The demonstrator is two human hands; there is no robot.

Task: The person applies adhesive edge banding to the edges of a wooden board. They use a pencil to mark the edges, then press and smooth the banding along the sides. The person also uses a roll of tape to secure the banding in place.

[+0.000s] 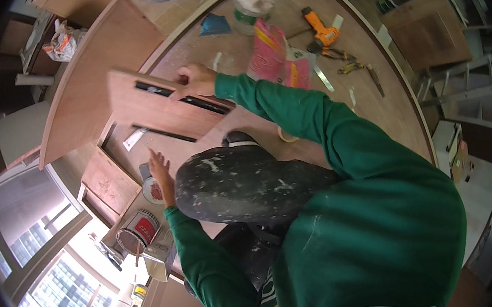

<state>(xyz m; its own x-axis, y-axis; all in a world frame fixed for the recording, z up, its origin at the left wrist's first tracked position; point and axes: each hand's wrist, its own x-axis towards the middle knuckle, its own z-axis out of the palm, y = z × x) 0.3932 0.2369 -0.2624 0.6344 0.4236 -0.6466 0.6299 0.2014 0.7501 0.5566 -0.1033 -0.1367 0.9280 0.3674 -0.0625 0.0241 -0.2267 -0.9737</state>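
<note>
Flat light-brown wooden panel (173, 112) is tilted, right hand (197, 79) pinching its edge. Left hand (160, 167), near it, is spread; one-handed support risks slipping.

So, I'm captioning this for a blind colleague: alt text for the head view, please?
The person's right hand grips a wooden panel with black rails; the left hand is open, apparently empty. At upper right, an orange power tool and pliers lie on a brown surface.
</note>
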